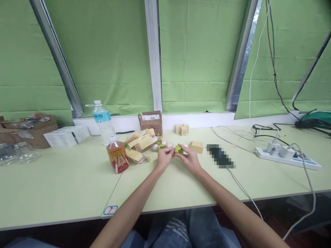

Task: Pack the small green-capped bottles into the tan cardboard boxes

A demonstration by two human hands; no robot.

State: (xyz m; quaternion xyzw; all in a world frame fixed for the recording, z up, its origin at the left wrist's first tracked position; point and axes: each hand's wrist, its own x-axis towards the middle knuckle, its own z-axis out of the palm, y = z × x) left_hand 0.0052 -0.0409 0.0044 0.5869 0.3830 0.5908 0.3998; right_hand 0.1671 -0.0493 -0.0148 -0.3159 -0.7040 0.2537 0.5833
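Over the middle of the table, my right hand (190, 159) grips a small yellow-green piece (178, 149) between thumb and fingers. My left hand (163, 159) is closed in a pinch right at that piece's left side; what lies between its fingertips is too small to make out. Just behind my left hand is another yellow-green piece (160, 147), partly hidden, with small pale round items (169, 144) by it. Opened cardboard boxes (144, 143) lie heaped to the left. A small closed carton (196, 147) sits just beyond my right hand.
An orange drink bottle (117, 156) and a large water bottle (103, 124) stand left. A brown box (151, 122) and small cartons (183, 130) are at the back. Rightward lie a pixelated dark device (221, 156), cables and a power strip (287, 157). Glass jars (24, 151) stand far left.
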